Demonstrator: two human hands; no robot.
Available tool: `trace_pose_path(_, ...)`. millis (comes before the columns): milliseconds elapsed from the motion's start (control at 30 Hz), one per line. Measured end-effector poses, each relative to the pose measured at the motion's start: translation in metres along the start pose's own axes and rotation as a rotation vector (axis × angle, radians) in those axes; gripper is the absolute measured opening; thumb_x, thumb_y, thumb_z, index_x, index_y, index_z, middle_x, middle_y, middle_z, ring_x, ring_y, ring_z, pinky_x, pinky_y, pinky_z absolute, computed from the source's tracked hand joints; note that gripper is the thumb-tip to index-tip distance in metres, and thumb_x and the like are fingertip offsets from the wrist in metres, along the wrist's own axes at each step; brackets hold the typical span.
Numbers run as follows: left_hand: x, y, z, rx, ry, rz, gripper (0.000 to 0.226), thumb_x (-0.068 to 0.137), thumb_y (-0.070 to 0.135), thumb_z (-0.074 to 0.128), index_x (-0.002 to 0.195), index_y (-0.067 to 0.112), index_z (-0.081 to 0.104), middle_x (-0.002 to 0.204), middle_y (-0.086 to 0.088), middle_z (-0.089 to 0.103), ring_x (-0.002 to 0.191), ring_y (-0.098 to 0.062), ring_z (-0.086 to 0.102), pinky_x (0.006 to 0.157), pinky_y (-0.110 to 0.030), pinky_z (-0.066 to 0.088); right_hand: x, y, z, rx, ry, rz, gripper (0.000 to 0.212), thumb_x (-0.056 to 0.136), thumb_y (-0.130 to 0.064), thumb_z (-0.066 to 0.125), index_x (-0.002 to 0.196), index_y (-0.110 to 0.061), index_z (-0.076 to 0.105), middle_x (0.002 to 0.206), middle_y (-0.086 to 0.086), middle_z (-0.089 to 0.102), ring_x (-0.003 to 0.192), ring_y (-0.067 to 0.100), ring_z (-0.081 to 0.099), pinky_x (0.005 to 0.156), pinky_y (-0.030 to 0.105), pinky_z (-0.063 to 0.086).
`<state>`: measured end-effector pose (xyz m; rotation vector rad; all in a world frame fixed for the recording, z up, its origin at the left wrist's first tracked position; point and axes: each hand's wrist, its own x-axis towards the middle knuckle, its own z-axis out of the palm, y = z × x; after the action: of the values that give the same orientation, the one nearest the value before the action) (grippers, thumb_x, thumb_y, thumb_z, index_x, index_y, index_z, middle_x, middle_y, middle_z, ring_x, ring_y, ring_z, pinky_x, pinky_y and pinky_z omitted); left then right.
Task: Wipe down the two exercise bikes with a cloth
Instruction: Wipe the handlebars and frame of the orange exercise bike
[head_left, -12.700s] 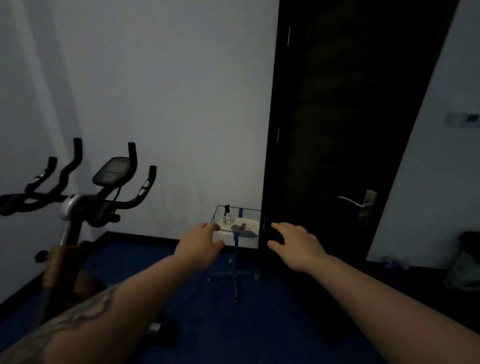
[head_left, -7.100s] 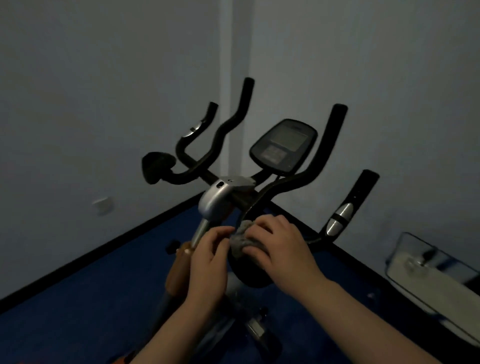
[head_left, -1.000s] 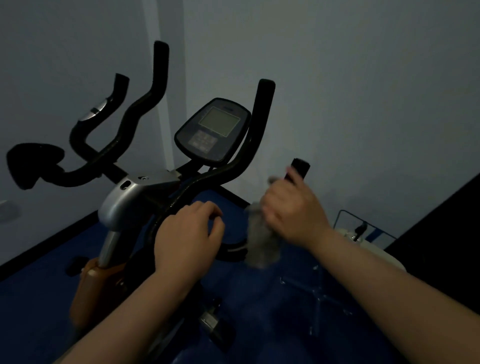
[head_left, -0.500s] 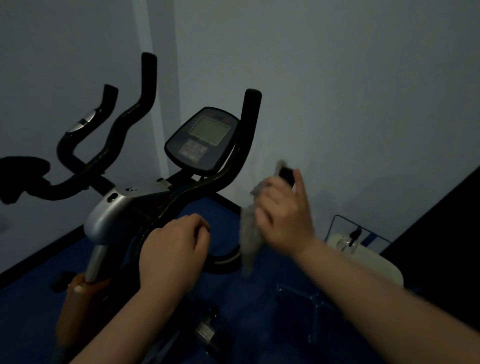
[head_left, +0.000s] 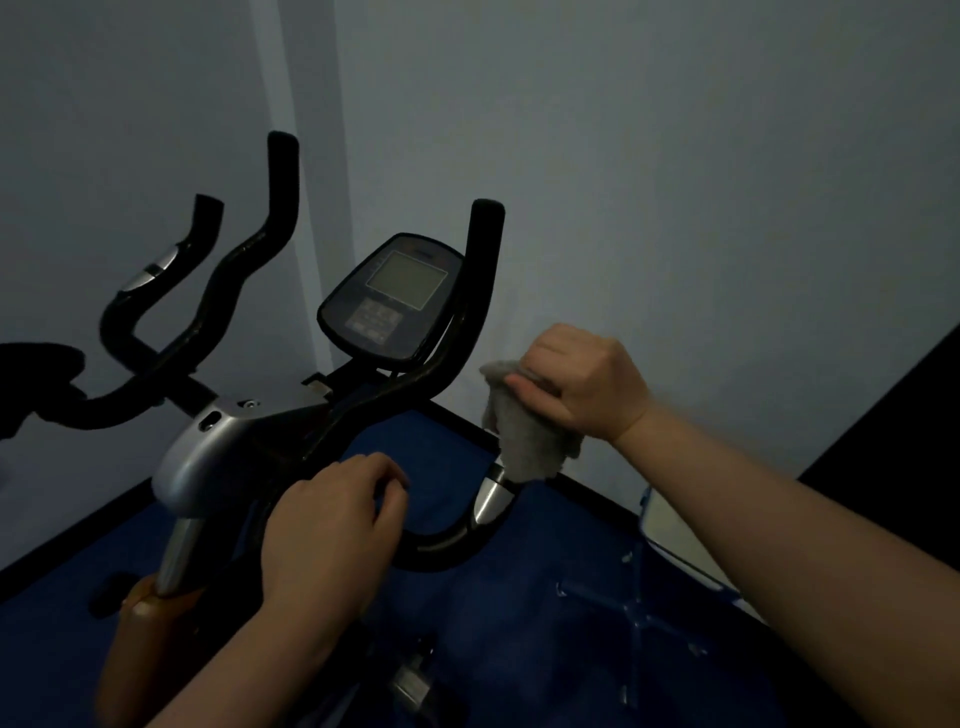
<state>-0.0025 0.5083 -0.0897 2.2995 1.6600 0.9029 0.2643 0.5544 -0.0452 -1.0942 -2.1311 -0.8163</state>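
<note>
An exercise bike (head_left: 228, 452) with black handlebars and a grey stem cover fills the left and middle of the head view. Its console (head_left: 389, 301) tilts toward me at centre. My right hand (head_left: 576, 384) grips a grey cloth (head_left: 524, 431) wrapped over the top of the right handlebar grip, which the cloth hides. Below the cloth the grip's silver band (head_left: 485, 501) shows. My left hand (head_left: 332, 535) is closed around the lower handlebar bar near the stem. A second bike is not in view.
White walls meet in a corner behind the bike. The floor (head_left: 519, 623) is dark blue. A blue-legged stand with a white tray (head_left: 675, 540) sits at right, partly behind my right forearm. A dark door edge (head_left: 904, 410) is at far right.
My right hand has slid the cloth up over the tip of the right grip, covering it. My left hand stays on the bar. The camera shifted slightly.
</note>
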Motion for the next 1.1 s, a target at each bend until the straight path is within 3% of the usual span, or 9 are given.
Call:
trace_pose_path(133, -0.001, 0.000, 0.001, 0.023, 0.000, -0.003, 0.012, 0.083, 0.029, 0.053, 0.078, 0.033, 0.064, 0.072, 0.015, 0.064, 0.055, -0.003, 0.043, 0.049, -0.019, 0.026, -0.008, -0.031, 0.012, 0.273, 0.258, 0.586, 0.035, 0.094, -0.027, 0.051, 0.071, -0.002, 0.061, 0.066, 0.009, 0.056, 0.061, 0.019, 0.052, 0.056, 0.029, 0.042)
trace_pose_path(233, 0.000, 0.001, 0.002, 0.042, 0.010, -0.002, 0.012, 0.082, 0.030, 0.054, 0.077, 0.032, 0.064, 0.073, 0.013, 0.065, 0.060, -0.010, 0.054, 0.050, -0.025, 0.028, 0.000, -0.059, 0.017, 0.421, 0.456, 1.059, 0.032, 0.097, -0.036, 0.039, 0.084, -0.015, 0.059, 0.078, -0.001, 0.059, 0.067, 0.007, 0.052, 0.060, 0.024, 0.041)
trace_pose_path(333, 0.001, 0.000, 0.003, 0.037, 0.009, -0.010, 0.013, 0.082, 0.033, 0.051, 0.077, 0.033, 0.063, 0.073, 0.014, 0.065, 0.059, -0.009, 0.052, 0.049, -0.025, 0.030, 0.010, -0.084, 0.026, 0.418, 0.503, 1.278, 0.028, 0.097, -0.047, 0.031, 0.100, -0.028, 0.052, 0.100, -0.009, 0.054, 0.078, -0.003, 0.049, 0.060, 0.004, 0.038)
trace_pose_path(500, 0.001, -0.002, 0.005, 0.052, 0.025, -0.004, 0.012, 0.081, 0.034, 0.052, 0.076, 0.034, 0.062, 0.072, 0.016, 0.063, 0.056, -0.004, 0.039, 0.047, -0.019, 0.024, 0.011, -0.039, 0.007, 0.328, 0.108, 0.955, 0.037, 0.100, -0.035, 0.039, 0.065, -0.025, 0.043, 0.065, -0.008, 0.047, 0.054, 0.003, 0.041, 0.048, 0.022, 0.028)
trace_pose_path(567, 0.001, -0.002, 0.006, 0.036, 0.027, -0.016, 0.010, 0.081, 0.034, 0.053, 0.077, 0.035, 0.062, 0.071, 0.016, 0.060, 0.056, -0.004, 0.038, 0.046, -0.019, 0.025, 0.016, -0.025, -0.001, 0.477, 0.029, 1.016, 0.046, 0.100, -0.036, 0.038, 0.055, -0.028, 0.037, 0.055, -0.011, 0.043, 0.047, -0.001, 0.038, 0.047, 0.025, 0.029)
trace_pose_path(700, 0.000, -0.006, 0.005, -0.005, 0.050, -0.047, 0.008, 0.080, 0.033, 0.054, 0.078, 0.035, 0.061, 0.072, 0.016, 0.061, 0.057, -0.004, 0.042, 0.048, -0.016, 0.026, 0.013, -0.060, 0.014, 0.693, 0.541, 1.421, 0.034, 0.099, -0.042, 0.038, 0.076, -0.028, 0.059, 0.081, -0.008, 0.061, 0.073, 0.000, 0.057, 0.070, 0.026, 0.049)
trace_pose_path(833, -0.002, -0.005, 0.005, -0.087, 0.079, -0.070, 0.008, 0.080, 0.032, 0.053, 0.077, 0.035, 0.060, 0.070, 0.017, 0.059, 0.057, 0.002, 0.049, 0.050, -0.016, 0.031, -0.004, -0.102, 0.024, 0.387, 0.783, 1.225, 0.025, 0.096, -0.022, 0.049, 0.110, -0.008, 0.063, 0.110, 0.002, 0.053, 0.100, 0.007, 0.054, 0.088, 0.010, 0.042)
trace_pose_path(1033, -0.009, -0.005, 0.001, -0.252, 0.222, -0.059, 0.010, 0.084, 0.025, 0.052, 0.083, 0.030, 0.060, 0.076, 0.014, 0.059, 0.060, -0.001, 0.052, 0.052, -0.018, 0.035, -0.045, -0.160, 0.016, 0.134, 0.193, 0.731, 0.019, 0.087, -0.030, 0.060, 0.088, -0.013, 0.070, 0.097, 0.004, 0.063, 0.101, 0.021, 0.048, 0.088, 0.039, 0.042)
trace_pose_path(1100, -0.013, -0.009, -0.005, -0.261, 0.282, -0.025, 0.010, 0.086, 0.017, 0.053, 0.088, 0.024, 0.061, 0.082, 0.010, 0.060, 0.066, -0.005, 0.052, 0.059, -0.022, 0.039, -0.054, -0.163, 0.006, 0.173, 0.045, 0.523, 0.020, 0.087, -0.030, 0.060, 0.089, -0.014, 0.071, 0.099, 0.003, 0.066, 0.110, 0.020, 0.051, 0.101, 0.042, 0.035)
